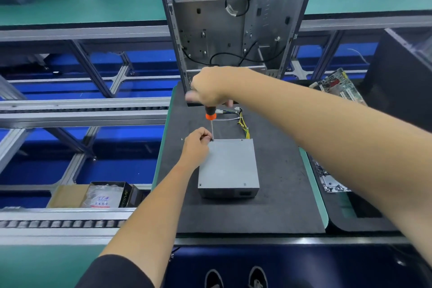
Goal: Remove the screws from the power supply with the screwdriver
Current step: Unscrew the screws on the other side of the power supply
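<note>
The power supply [228,166] lies flat on the dark mat [280,194] of my worktop, a plain grey metal box with a smooth matte top. A small screw sits near each of its two near corners, and a dark socket shows in the side facing me. A bundle of yellow and white wires [242,121] runs out from its far edge toward 12 o'clock and ends in pale connectors. My right hand [208,87] is closed around the top of the screwdriver [210,116], which has a black handle with an orange collar and a thin steel shaft. It stands nearly upright, with its tip planted at the box's far-left corner, at about 11 o'clock on the lid. My left hand [197,144] rests against that same corner, its fingertips [207,138] curled and pinched right beside the tip; whether they actually touch the shaft or the screw I cannot tell. Beyond the supply, at 12 o'clock, an empty computer case [233,30] stands open toward me with loose black cables inside. A circuit board [339,86] lies off at 2 o'clock, and a cardboard box [93,194] with bagged parts at 8 o'clock.
</note>
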Demonstrator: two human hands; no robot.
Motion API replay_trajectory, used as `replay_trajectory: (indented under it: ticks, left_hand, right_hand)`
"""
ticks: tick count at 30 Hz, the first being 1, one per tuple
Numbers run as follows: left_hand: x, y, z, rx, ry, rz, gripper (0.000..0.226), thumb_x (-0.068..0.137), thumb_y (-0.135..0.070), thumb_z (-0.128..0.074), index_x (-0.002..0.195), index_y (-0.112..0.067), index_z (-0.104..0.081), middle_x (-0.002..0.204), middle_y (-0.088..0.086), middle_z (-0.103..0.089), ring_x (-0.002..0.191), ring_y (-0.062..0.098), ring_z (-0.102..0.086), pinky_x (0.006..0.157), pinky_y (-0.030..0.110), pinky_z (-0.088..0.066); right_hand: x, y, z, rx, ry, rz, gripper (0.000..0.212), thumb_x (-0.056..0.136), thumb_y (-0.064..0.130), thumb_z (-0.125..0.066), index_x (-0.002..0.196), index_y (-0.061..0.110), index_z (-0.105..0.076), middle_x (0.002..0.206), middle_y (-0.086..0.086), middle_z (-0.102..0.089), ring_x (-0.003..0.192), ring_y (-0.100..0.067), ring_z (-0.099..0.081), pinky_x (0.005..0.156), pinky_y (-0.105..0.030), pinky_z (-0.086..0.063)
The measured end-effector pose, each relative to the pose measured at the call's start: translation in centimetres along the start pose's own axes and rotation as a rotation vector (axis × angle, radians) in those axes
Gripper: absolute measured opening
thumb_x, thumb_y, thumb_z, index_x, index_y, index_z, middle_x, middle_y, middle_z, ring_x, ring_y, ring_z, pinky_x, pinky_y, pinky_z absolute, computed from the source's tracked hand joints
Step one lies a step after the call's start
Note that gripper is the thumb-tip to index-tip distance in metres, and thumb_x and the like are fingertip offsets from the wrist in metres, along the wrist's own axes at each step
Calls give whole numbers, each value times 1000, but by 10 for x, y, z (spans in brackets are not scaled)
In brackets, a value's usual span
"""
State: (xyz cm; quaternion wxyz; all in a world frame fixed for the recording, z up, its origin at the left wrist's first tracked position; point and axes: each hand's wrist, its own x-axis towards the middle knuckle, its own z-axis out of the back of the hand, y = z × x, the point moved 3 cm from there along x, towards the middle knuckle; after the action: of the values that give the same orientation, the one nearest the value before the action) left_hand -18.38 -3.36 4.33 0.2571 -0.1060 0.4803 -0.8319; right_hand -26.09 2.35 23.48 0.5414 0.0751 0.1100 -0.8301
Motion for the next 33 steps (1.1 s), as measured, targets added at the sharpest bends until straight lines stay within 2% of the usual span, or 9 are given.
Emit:
replay_trajectory:
  ticks: [3,9,14,17,20,24,27,30,33]
  left_hand:
    - [-1,2,0,-6,2,7,23,93,-1,-45,78,-15,-56,81,-1,-59,70,9,-46,64,21,-37]
    - [-2,1,0,1,0,-11,24,93,0,-44,77,-16,-53,78,-4,-56,70,7,-45,61,20,-36]
    - [0,1,-1,15,11,-22,23,93,0,-43,77,-14,-52,79,-1,-56,74,13,-46,66,23,-36]
    - [0,1,-2,24,8,-24,22,93,0,-44,77,-13,-52,80,-1,-56,76,13,-46,67,25,-37]
    - [0,2,-3,15,7,-21,21,92,1,-44,79,-12,-53,79,-2,-55,72,12,-45,66,27,-36]
    - [1,5,-3,22,10,-10,25,93,0,-42,76,-15,-52,77,-3,-54,68,11,-43,62,26,-35]
    - [3,4,-4,75,9,-37,24,93,1,-41,78,-14,-51,85,4,-57,76,16,-46,64,28,-35]
    - [4,5,-6,103,12,-55,29,92,3,-40,74,-19,-48,84,0,-56,85,20,-47,68,27,-32]
    - [4,6,-6,121,21,-53,36,92,3,-39,71,-25,-43,81,-5,-53,91,23,-47,72,28,-34]
  right_hand:
    - [0,-4,1,-179,-62,-74,17,98,21,-40,85,11,-46,72,-4,-45,62,-26,-48,49,-30,-33]
    - [-3,-17,0,237,20,98,15,90,27,-60,94,16,-50,88,0,-62,82,-25,-63,71,-39,-51]
    - [-5,-11,2,354,-22,154,22,76,5,-64,88,20,-53,85,8,-53,82,-17,-52,58,-24,-38]
    - [-3,-5,-1,338,-34,89,10,81,19,-62,85,18,-53,80,5,-53,75,-19,-57,56,-27,-44]
    - [-3,-10,-1,99,-101,-95,44,97,47,-44,70,12,-43,67,-1,-46,54,-18,-50,47,-27,-34]
    - [-2,-18,-5,42,-62,-86,34,100,28,-40,82,2,-52,52,-3,-56,62,-27,-58,50,-27,-37]
    - [-7,-22,-3,300,-29,54,11,91,20,-56,98,12,-53,77,7,-59,76,-18,-55,56,-27,-36]
    - [-14,-16,-1,467,24,122,29,77,6,-63,97,20,-49,82,10,-51,70,-10,-47,55,-25,-35]
    - [-12,-7,-4,422,-22,93,17,78,16,-62,87,18,-48,81,5,-57,68,-15,-56,55,-28,-43]
